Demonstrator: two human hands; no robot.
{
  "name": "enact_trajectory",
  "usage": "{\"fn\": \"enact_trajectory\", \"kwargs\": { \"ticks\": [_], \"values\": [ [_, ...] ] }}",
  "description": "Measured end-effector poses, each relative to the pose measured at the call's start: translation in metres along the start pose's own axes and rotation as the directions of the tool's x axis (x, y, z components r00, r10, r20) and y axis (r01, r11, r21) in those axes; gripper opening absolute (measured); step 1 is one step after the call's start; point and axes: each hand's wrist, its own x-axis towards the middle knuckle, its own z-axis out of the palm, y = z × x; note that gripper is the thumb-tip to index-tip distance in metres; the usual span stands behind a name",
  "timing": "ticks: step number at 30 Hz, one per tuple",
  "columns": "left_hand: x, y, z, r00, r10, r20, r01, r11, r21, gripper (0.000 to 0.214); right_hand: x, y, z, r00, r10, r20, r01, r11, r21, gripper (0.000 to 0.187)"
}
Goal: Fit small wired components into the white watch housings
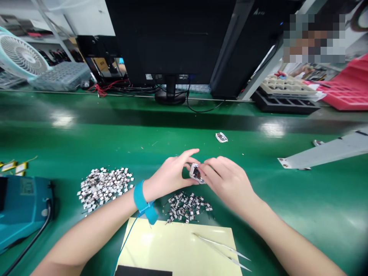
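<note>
We're pinching a small white-framed electronic module (196,173) between both hands, just above the bench and over the smaller parts pile, with its dark face showing. Our left hand (169,174) is clamping it from the left side and our right hand (228,184) is closing on it from the right, fingers (208,166) pressing on its upper right edge, so the two hands are nearly meeting around it. An ESD wrist strap (140,199) is circling our left wrist, with its blue cord (126,245) trailing down off the bench edge. Right under the grip, a small pile of metal-tabbed components (186,207) is lying on the green ESD mat (253,199), and a bigger pile of similar components (105,188) is sitting to the left. Nearer us, a pale yellow pad (172,245) is holding a pair of steel tweezers (221,249). Farther out, a loose white-framed part (221,137) is lying ahead of our hands, a few pouch cells with leads (17,166) are sitting far left beside a blue machine (23,207), and a grey metal strip (324,153) is lying right. Beyond, a monitor (172,42) is standing among cables.
</note>
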Motion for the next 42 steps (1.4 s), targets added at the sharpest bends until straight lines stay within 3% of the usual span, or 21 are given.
{"fn": "enact_trajectory", "kwargs": {
  "ticks": [3,8,16,23,29,33,37,40,42],
  "values": [
    [-0.002,0.006,-0.006,1.000,-0.004,-0.015,0.005,1.000,0.031,0.069,0.004,0.004,-0.002,0.999,-0.034,-0.009,0.035,0.999,0.028,0.018],
    [-0.004,0.014,-0.011,1.000,0.006,0.002,-0.006,0.994,0.108,0.069,0.006,0.003,-0.005,0.999,0.044,-0.016,-0.041,0.987,0.153,0.018],
    [-0.007,0.015,-0.010,0.999,0.028,0.015,-0.031,0.981,0.192,0.069,0.008,-0.008,-0.009,0.997,0.063,-0.052,-0.056,0.992,0.114,0.014],
    [-0.011,0.020,-0.008,0.993,0.040,-0.107,-0.029,0.994,0.104,0.064,0.003,-0.015,-0.009,0.954,0.256,-0.153,-0.175,0.896,0.408,0.016],
    [-0.014,0.024,-0.004,0.967,0.046,-0.250,-0.017,0.993,0.115,0.061,0.012,-0.015,-0.015,0.929,0.361,-0.079,-0.323,0.897,0.302,0.007],
    [-0.016,0.029,-0.007,0.960,0.033,-0.279,-0.036,0.999,-0.005,0.060,0.019,-0.013,-0.020,0.929,0.363,-0.076,-0.301,0.857,0.418,0.008],
    [-0.019,0.034,-0.011,0.964,0.000,-0.266,-0.044,0.986,-0.162,0.061,0.019,-0.011,-0.019,0.898,0.432,-0.081,-0.284,0.711,0.643,0.009],
    [-0.022,0.035,-0.011,0.964,-0.017,-0.265,-0.040,0.978,-0.207,0.060,0.018,-0.011,-0.018,0.881,0.468,-0.069,-0.291,0.652,0.700,0.006],
    [-0.022,0.035,-0.010,0.962,-0.025,-0.271,-0.039,0.972,-0.230,0.060,0.017,-0.009,-0.019,0.898,0.437,-0.056,-0.277,0.659,0.700,0.005]
  ]
}}
